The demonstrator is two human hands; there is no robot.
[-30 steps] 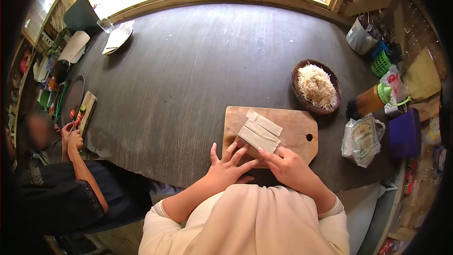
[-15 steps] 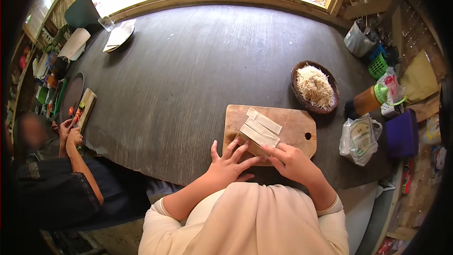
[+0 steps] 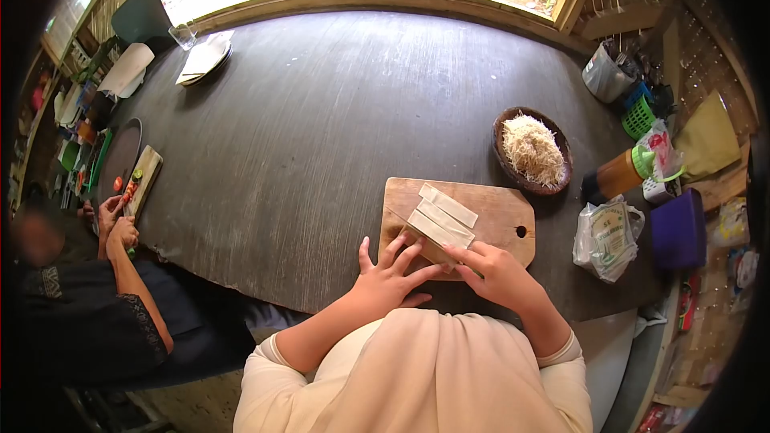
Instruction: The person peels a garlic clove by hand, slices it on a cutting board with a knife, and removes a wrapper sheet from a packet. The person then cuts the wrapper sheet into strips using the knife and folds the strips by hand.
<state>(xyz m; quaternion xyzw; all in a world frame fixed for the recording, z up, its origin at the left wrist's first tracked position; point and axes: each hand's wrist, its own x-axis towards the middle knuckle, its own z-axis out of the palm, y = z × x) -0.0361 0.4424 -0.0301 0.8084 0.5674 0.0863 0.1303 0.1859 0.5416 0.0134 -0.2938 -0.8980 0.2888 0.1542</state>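
Pale beige strips cut from a soft-looking block (image 3: 443,215) lie side by side on a wooden cutting board (image 3: 489,199). My left hand (image 3: 387,277) is spread open at the board's near left edge, its fingertips against the near side of the block. To the right, my right hand (image 3: 496,274) is closed, with fingers bent beside the block's near right corner. A thin slanting line, perhaps a blade's edge, runs along the block's left side toward that hand. What the fingers grip is hidden.
A brown bowl (image 3: 503,162) of pale shreds stands beyond the board. Right of it are a plastic bag (image 3: 607,236), a brown bottle (image 3: 609,181) and a purple box (image 3: 678,228). At left, another person's hands (image 3: 119,224) work with red pieces on a narrow board (image 3: 150,168).
My hands and the strips stay nearly still. The view has shifted slightly. At left, the other person's hands have moved a little over the narrow board.
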